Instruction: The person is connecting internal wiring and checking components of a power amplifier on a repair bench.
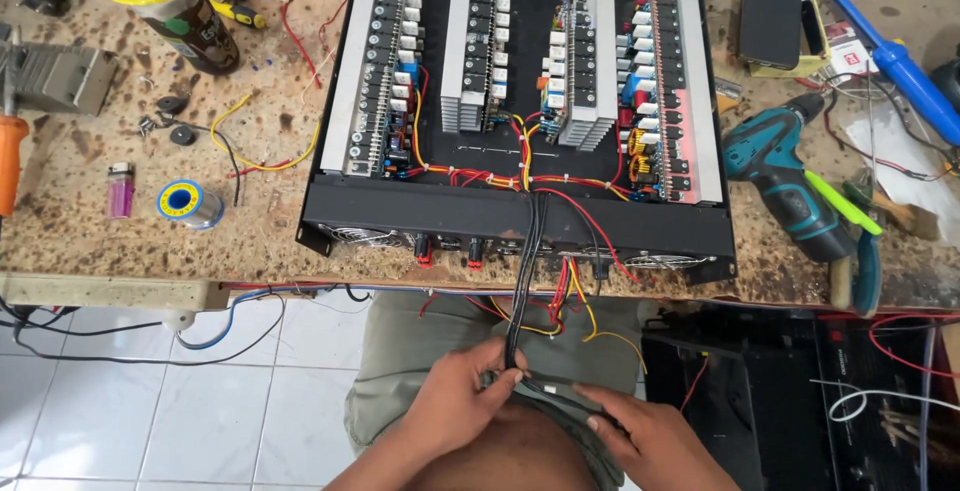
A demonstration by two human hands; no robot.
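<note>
My left hand (462, 391) pinches the black cable (528, 251), right hand (640, 433) grips its end; I'd keep slack off the chassis (520, 216).

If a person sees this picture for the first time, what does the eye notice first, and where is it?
The eye lands first on the open black amplifier chassis in the middle of the bench, filled with rows of silver heat sinks and red and yellow wiring. Below it, at the bench edge, the left hand and right hand hold a black cable bundle hanging from the chassis. A teal cordless drill lies to its right.
</note>
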